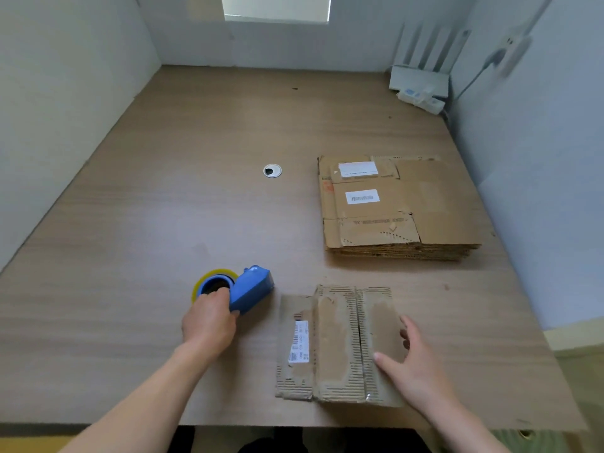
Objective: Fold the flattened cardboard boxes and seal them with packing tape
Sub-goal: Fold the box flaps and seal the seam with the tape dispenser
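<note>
A small folded cardboard box [333, 344] lies near the table's front edge, its two top flaps meeting along a centre seam and a white barcode label on its left side. My right hand [415, 364] rests on the box's right side with straight, spread fingers. To the left, a blue tape dispenser [251, 289] carrying a yellowish tape roll [212, 279] sits on the table. My left hand [209, 322] grips it from the near side, fingers curled round its handle. A stack of flattened cardboard boxes [392, 207] lies farther back on the right.
The wooden table [147, 207] has a round metal cable grommet [272, 171] near its middle. A white router with antennas [421, 76] stands in the far right corner. White partition walls close in the left, back and right sides.
</note>
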### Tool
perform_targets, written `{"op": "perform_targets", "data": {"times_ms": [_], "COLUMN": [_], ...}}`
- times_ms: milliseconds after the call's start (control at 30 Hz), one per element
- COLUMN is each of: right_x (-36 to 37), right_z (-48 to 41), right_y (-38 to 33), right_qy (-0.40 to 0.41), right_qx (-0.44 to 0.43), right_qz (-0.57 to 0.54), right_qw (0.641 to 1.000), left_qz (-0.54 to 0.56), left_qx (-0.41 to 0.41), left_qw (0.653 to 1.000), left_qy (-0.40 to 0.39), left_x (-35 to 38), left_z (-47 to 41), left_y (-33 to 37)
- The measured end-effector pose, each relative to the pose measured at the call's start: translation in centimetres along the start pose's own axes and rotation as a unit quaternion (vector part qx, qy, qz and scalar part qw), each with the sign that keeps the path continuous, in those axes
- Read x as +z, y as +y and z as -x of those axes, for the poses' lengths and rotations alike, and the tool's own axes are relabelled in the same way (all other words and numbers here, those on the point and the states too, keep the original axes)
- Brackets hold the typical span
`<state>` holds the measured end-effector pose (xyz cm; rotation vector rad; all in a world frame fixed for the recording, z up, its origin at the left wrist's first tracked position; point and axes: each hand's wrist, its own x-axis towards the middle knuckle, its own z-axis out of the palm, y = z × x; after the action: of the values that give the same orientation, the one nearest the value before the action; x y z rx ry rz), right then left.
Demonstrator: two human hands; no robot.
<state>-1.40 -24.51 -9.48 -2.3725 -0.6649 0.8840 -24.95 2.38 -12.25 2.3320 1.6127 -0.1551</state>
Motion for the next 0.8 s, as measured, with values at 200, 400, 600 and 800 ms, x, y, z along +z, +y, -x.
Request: {"op": "perform_targets", "data": {"times_ms": [200,400,600,800], "right_x": [-0.8,-1.1,-1.5,-1.9], "right_z": [-0.1,-1.2,-1.3,-1.7], "right_y": [-4.7,-9.0,-9.3,-8.6], "right_qy": [0.087,0.028,0.012,0.009], "right_qx": [-0.166,-0.232,-0.285,-0.285], "right_qz": [-0.014,-0.106,-0.138,-0.173], "right_qw": [0.982,0.966,0.949,0.943], "left_qz": [0.077,0.092,0.085,0.085], "left_qx": [0.240,0.384,0.410,0.423], "left_qw": [0.965,0.908,0.902,0.900], "left_qy": [0.076,0.139,0.106,0.066], "left_x": [-3.3,-7.3,-8.4,-8.6], "left_z": [1.3,2.7,3.6,3.9], "left_y": [-0.1,2.6,4.3,5.7]}}
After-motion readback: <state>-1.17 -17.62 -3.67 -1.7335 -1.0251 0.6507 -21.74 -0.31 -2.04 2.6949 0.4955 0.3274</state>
